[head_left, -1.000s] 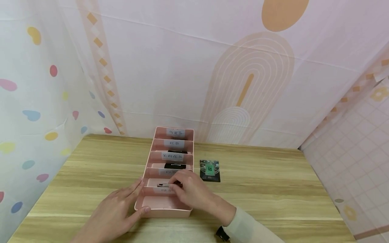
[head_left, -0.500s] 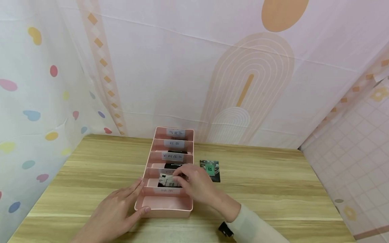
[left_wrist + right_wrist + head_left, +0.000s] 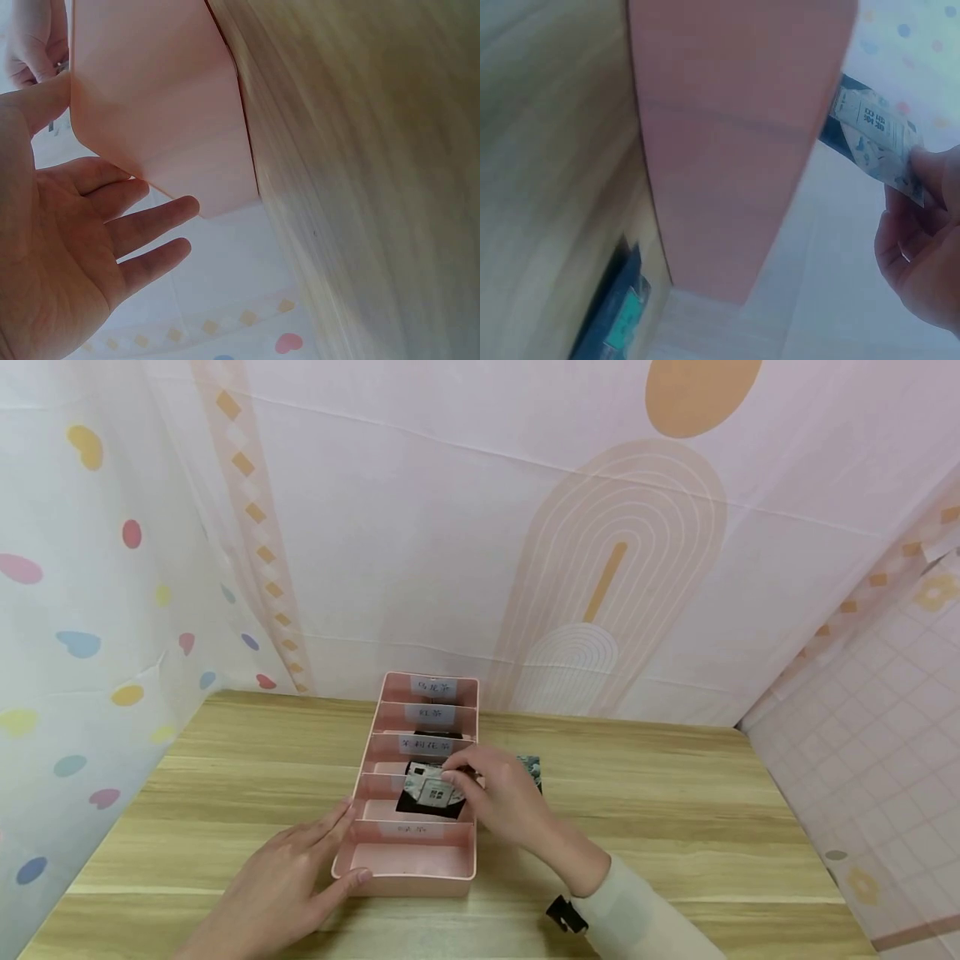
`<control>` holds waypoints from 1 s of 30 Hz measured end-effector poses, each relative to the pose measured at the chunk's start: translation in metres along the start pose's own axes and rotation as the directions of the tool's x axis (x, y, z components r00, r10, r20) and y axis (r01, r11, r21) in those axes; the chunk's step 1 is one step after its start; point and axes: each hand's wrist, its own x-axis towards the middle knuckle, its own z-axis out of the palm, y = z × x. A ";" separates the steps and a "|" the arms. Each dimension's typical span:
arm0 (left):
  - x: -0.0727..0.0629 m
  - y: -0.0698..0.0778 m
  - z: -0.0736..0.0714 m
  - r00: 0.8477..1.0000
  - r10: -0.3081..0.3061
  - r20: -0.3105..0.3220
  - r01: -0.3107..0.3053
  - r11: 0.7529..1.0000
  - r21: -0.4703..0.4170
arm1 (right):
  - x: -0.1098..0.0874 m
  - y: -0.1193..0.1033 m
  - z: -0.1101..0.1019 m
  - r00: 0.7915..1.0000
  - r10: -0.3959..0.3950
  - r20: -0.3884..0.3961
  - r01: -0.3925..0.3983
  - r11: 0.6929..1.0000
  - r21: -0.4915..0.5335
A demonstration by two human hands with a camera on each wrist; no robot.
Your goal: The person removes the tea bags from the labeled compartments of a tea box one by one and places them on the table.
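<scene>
My right hand (image 3: 504,799) pinches a tea sachet (image 3: 433,791) by its upper right corner, between thumb and fingers. The flat packet is pale with a black lower part, and tilts over a compartment of the pink divided box (image 3: 405,887). In the right wrist view the sachet (image 3: 874,133) overlaps the box's rim, with printed characters on its label. My left hand (image 3: 288,864) rests at the box's near left corner, thumb over the front rim and fingers along the left side. In the left wrist view these fingers (image 3: 154,229) are extended and spread beside the wall.
Labels with Chinese characters mark the compartments, and a dark packet (image 3: 438,734) lies in one farther back. Right of the box, a dark green sachet (image 3: 531,769) lies on the wooden table (image 3: 660,827), partly behind my right hand. A patterned curtain (image 3: 420,527) hangs behind.
My right hand has moved up and slightly right, lifting the sachet from low in the compartment and turning its face into view. My left hand has stayed at the box's corner.
</scene>
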 end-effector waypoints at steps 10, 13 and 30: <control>0.001 -0.001 0.000 1.000 0.015 -0.017 -0.015 1.000 -0.005 | 0.003 0.003 -0.019 0.997 0.016 -0.081 -0.013 0.999 0.038; 0.002 -0.001 0.000 1.000 0.019 -0.018 -0.019 1.000 0.000 | 0.002 0.005 -0.024 0.995 0.033 -0.089 -0.029 0.999 0.043; 0.000 0.001 -0.002 1.000 0.009 -0.009 -0.009 1.000 -0.002 | -0.004 0.018 -0.049 0.988 0.088 -0.127 -0.086 0.996 0.022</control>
